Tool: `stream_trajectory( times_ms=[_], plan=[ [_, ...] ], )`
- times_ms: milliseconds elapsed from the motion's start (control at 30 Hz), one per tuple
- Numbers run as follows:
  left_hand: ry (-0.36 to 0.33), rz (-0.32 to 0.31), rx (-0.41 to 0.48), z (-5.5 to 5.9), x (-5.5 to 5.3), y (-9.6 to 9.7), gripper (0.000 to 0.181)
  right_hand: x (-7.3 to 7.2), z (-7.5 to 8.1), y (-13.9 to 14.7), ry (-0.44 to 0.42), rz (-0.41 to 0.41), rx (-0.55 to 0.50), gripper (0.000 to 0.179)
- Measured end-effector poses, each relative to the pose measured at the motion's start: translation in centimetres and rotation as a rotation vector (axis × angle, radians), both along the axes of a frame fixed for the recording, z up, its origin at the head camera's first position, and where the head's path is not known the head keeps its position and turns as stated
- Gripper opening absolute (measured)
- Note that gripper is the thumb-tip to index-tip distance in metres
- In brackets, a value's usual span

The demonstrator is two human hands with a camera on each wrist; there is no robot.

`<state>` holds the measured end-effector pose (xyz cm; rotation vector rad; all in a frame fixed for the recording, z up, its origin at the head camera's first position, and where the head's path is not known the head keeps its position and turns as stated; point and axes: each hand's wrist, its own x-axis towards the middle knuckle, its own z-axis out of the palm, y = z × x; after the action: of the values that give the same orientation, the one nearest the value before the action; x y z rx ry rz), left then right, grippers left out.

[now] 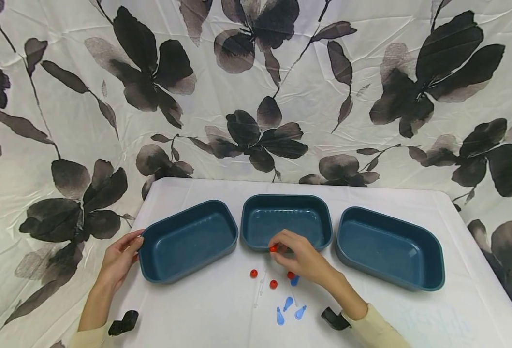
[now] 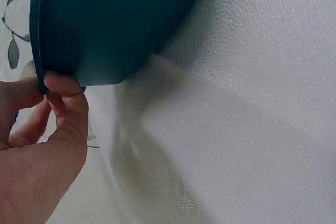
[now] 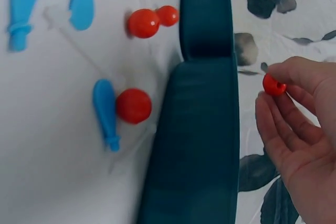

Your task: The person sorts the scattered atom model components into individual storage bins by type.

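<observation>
My left hand [image 1: 118, 258] grips the rim of the left dark teal bin [image 1: 190, 268] at its left end, thumb and fingers on either side of the edge. Between the thumb and fingertips of my right hand [image 1: 299, 256] is a round red bead [image 3: 273, 85] with a hole in it. That hand is over the near rim of the middle teal bin [image 1: 288, 217]. On the white table in front of this bin lie three more red beads [image 1: 273, 284]. Several blue teardrop-shaped pieces [image 1: 288, 303] with narrow necks lie near them.
A third teal bin [image 1: 390, 249] stands angled at the right. Thin translucent sticks [image 1: 259, 287] lie among the beads and blue pieces. Behind the table [image 1: 203, 319] hangs a white cloth with dark flowers [image 1: 256, 140].
</observation>
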<state>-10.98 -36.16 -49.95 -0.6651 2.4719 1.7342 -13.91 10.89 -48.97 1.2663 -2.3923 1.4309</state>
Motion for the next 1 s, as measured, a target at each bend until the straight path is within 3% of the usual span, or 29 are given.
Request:
stream_trajectory(
  times_ms=[333, 567, 1000],
  plan=[
    [0.002, -0.001, -0.002, -0.2, 0.0, -0.1, 0.061, -0.9, 0.3, -2.2, 0.006, -0.078, -0.044, 0.021],
    [0.014, 0.011, 0.002, -0.2, -0.1, 0.0, 0.06, -1.4, 0.8, -3.6, -0.047, -0.114, -0.055, 0.02],
    [0.016, -0.005, -0.005, -0.1, 0.0, 0.0, 0.06, -2.5, 1.1, -6.5, -0.101, -0.115, -0.039, 0.02]
  ],
)
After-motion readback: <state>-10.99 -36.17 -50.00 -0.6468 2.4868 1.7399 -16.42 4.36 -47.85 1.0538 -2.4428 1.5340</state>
